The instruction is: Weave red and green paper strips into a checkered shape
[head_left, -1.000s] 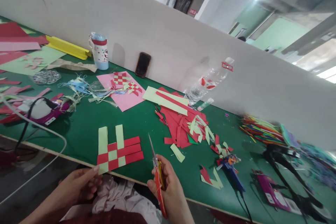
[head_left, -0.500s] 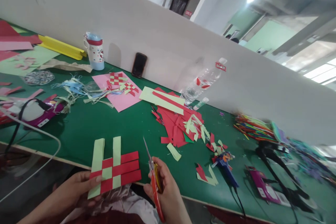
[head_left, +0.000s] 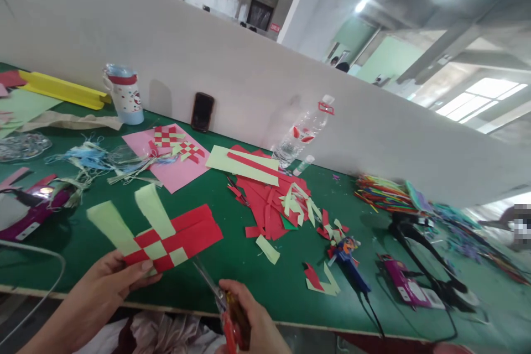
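While the left hand (head_left: 112, 282) pinches a paper weave (head_left: 164, 246), the right hand (head_left: 257, 318) grips scissors (head_left: 213, 285)

As I follow from afar, reading the clock from the middle of my view, a yellow bar (head_left: 64, 90) lies between nine and ten, near the grey partition (head_left: 249, 88). At eight o'clock, thumb and fingers of the left hand press on the lower left corner of the red and pale-green weave, holding it tilted over the green table (head_left: 290, 287); two pale strips fan upward from it and red ones run to its right. A pink sheet (head_left: 170, 177) bearing two smaller checkered pieces lies at nine, a dark phone (head_left: 203, 112) at ten by the partition. At six, the right hand's fingers wrap the handles of the scissors, blades together, tips just beside the weave's lower edge; I cannot tell whether they touch. Red paper (head_left: 249, 191) is heaped just below centre. A clear bottle (head_left: 305, 133) stands at two, a blue glue gun (head_left: 350, 271) lies between four and five, and coloured sticks (head_left: 385, 193) lie bundled between three and four.
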A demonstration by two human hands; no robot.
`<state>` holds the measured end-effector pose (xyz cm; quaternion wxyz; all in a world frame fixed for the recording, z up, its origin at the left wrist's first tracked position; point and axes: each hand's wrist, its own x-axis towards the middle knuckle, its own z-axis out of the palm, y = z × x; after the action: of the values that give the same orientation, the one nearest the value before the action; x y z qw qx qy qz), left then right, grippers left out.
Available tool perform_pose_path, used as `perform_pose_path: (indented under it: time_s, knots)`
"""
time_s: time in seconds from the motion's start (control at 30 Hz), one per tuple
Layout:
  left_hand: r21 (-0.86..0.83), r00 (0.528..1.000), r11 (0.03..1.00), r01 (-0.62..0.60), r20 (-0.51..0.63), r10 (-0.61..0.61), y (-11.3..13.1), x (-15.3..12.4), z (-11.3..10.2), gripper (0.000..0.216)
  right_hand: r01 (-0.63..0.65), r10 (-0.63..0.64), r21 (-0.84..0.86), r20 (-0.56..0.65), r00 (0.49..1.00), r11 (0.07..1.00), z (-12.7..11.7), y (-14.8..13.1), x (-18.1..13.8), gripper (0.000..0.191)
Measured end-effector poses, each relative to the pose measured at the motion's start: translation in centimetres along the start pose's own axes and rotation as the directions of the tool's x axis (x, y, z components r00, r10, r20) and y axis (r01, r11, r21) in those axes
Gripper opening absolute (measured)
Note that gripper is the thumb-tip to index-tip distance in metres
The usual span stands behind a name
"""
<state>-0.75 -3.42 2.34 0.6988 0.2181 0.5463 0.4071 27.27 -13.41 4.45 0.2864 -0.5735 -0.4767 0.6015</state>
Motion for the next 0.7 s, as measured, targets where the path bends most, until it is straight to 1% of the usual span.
perform_pose_path:
  time_s: [0.07, 0.13, 0.33, 0.53, 0.63, 0.7]
  knots:
    - [-0.002, 1.0, 1.0, -0.003, -0.029, 0.003, 0.6, 0.2, 0.9, 0.043, 0.029, -0.029, -0.016, -0.042, 0.999, 0.999, 0.3, -0.4, 0.4, 0.079]
    - [-0.003, 0.999, 1.0, 0.009, -0.031, -0.009, 1.0, 0.2, 1.6, 0.046, 0.041, -0.042, -0.014, -0.07, 0.997, 0.999, 0.5, -0.6, 0.7, 0.078]
    - [-0.002, 0.998, 0.998, 0.055, 0.003, -0.055, 1.6, 0.6, 2.7, 0.053, -0.011, 0.007, -0.029, -0.125, 0.992, 1.0, 0.6, -1.1, 1.1, 0.078]
    - [0.025, 0.996, 0.998, 0.065, 0.052, -0.066, 1.4, 1.0, 2.5, 0.049, -0.022, 0.008, -0.094, -0.149, 0.989, 0.995, 0.2, -2.2, 1.3, 0.078]
    - [0.067, 0.993, 0.996, 0.059, 0.103, -0.065, 0.9, 1.2, 2.1, 0.044, -0.018, 0.008, -0.067, -0.152, 0.988, 0.998, 0.4, -2.4, 1.4, 0.078]
    - [0.089, 0.989, 0.994, 0.063, 0.127, -0.074, 0.5, 1.3, 1.9, 0.044, -0.032, 0.028, -0.026, -0.15, 0.988, 0.999, 0.5, -2.6, 1.4, 0.078]
